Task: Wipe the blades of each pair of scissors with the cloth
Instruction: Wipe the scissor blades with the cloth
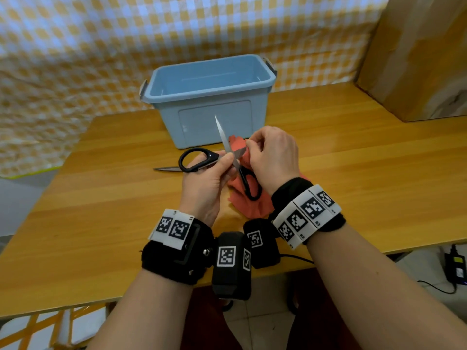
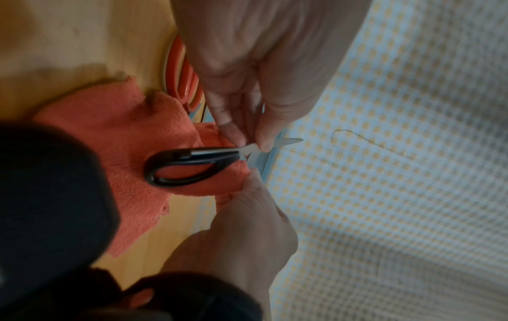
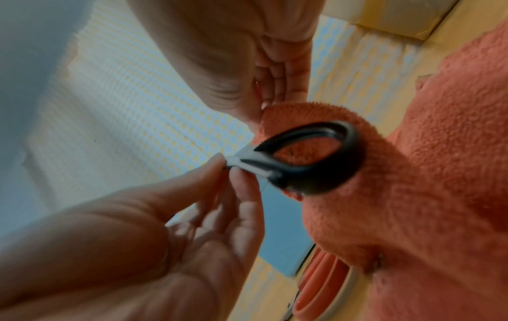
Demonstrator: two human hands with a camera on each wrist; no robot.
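Note:
My left hand (image 1: 228, 159) pinches a black-handled pair of scissors (image 1: 198, 159) near the pivot and holds it above the table, blades spread wide. One bare blade (image 1: 220, 130) points up and away. My right hand (image 1: 250, 147) grips an orange-red cloth (image 1: 249, 207) bunched around the other blade, which is hidden inside it. The cloth's loose end hangs onto the table. In the left wrist view the left fingertips (image 2: 233, 132) close on the metal by the pivot. A second pair of scissors (image 1: 166, 169) with orange handles (image 2: 180, 71) lies on the table behind my left hand.
A light blue plastic bin (image 1: 209, 97) stands just beyond my hands on the wooden table (image 1: 353, 173). A cardboard box (image 1: 417, 59) sits at the back right. Checked fabric (image 1: 75, 46) hangs behind the table. Cables and a charger (image 1: 457, 266) lie on the floor at right.

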